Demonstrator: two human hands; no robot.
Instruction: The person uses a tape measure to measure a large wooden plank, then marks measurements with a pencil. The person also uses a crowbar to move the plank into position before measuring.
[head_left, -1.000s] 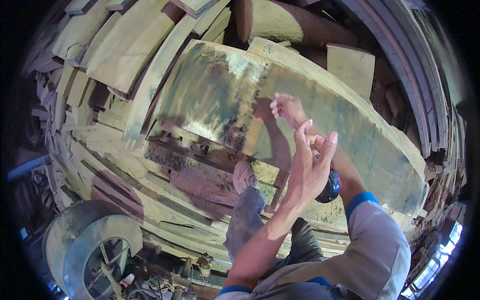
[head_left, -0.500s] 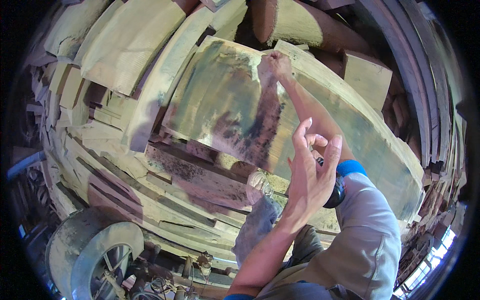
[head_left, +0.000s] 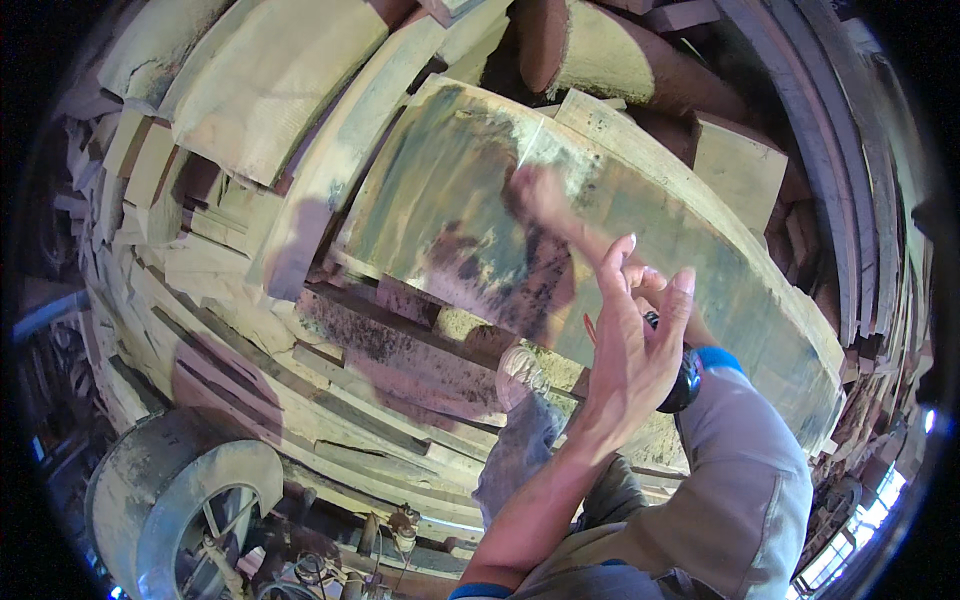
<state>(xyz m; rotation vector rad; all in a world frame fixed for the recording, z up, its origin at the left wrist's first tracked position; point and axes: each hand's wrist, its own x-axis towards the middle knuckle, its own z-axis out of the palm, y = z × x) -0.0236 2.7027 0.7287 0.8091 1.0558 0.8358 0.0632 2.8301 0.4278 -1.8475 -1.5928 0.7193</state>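
Head view: R hand [head_left: 540, 198] is a blur over the big board [head_left: 710, 270], out front w/ planks [head_left: 400, 345] just beside it; can't tell if its fingers are apart. L hand [head_left: 635, 355] has bent fingers, black round thing [head_left: 684, 388] right by it; can't tell if it's gripped. Might drop if fingers go slack. Shoe [head_left: 523, 375] could slip, bc planks look loose.

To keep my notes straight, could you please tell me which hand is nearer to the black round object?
Left: the left hand is close against the black round object, apparently holding it; the right hand is farther forward, over the wide board.
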